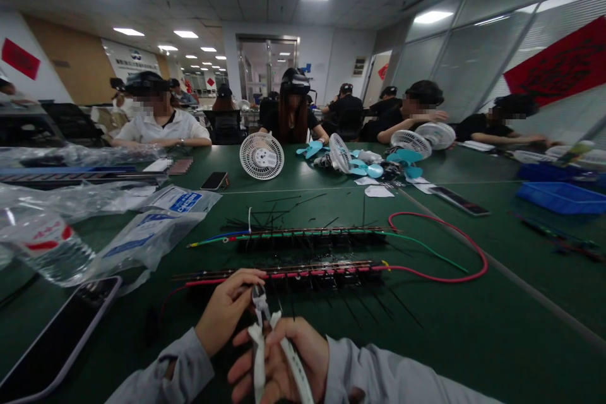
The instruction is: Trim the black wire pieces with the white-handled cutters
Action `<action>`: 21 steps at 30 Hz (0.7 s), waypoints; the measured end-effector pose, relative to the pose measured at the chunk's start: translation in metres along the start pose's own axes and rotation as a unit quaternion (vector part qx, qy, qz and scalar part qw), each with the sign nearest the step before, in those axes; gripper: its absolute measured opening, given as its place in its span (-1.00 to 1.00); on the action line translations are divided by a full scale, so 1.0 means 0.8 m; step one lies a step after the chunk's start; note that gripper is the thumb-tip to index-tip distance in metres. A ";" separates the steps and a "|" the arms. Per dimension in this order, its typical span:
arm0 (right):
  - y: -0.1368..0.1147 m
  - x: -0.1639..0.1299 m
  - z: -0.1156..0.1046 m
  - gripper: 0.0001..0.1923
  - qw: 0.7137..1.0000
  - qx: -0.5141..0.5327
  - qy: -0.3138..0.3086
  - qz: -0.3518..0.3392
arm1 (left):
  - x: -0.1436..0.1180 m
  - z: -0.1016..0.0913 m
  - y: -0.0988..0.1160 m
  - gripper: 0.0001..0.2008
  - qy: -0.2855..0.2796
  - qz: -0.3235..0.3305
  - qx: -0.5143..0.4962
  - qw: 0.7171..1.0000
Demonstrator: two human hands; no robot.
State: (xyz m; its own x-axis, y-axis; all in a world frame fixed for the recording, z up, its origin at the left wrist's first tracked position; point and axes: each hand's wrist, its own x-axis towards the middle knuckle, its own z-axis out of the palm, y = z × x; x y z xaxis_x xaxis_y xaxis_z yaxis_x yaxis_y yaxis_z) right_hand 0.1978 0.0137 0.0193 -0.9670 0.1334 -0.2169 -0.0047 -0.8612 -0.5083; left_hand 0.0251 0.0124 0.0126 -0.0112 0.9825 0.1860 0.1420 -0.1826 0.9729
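Observation:
My right hand (305,350) is wrapped around the white handles of a pair of side cutters (260,304), jaws pointing away from me. The handles are spread apart. My left hand (225,314) is beside the jaws, its thumb and fingers pinched at the near wire harness (336,268); what they grip is hidden. Along this harness runs a thick red cable, with many thin black cable-tie tails (362,310) sticking out. Just beyond it lies a second harness (312,233) with green and blue wires and more black ties.
At left are a large phone (59,334), a water bottle (45,249) and plastic bags (151,227). A red cable loop (483,259) curves at right. Beyond lie fan grilles (262,156), blue fan blades (369,168) and a blue tray (561,197). Several people sit around the table.

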 end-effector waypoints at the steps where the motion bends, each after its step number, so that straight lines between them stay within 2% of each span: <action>1: 0.000 0.000 0.000 -0.40 1.000 -0.001 0.000 0.000 | 0.000 0.000 0.001 -0.85 -0.001 0.001 0.003 1.000; 21: 0.003 -0.003 0.000 -0.41 1.000 0.001 0.007 -0.002 | -0.003 0.003 0.004 -0.83 0.002 -0.006 0.001 1.000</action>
State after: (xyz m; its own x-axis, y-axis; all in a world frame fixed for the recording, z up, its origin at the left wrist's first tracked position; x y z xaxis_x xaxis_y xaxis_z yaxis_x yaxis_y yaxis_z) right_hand 0.1999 0.0109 0.0187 -0.9632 0.1435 -0.2275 -0.0085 -0.8617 -0.5073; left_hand 0.0279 0.0094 0.0147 -0.0163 0.9844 0.1749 0.1439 -0.1708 0.9747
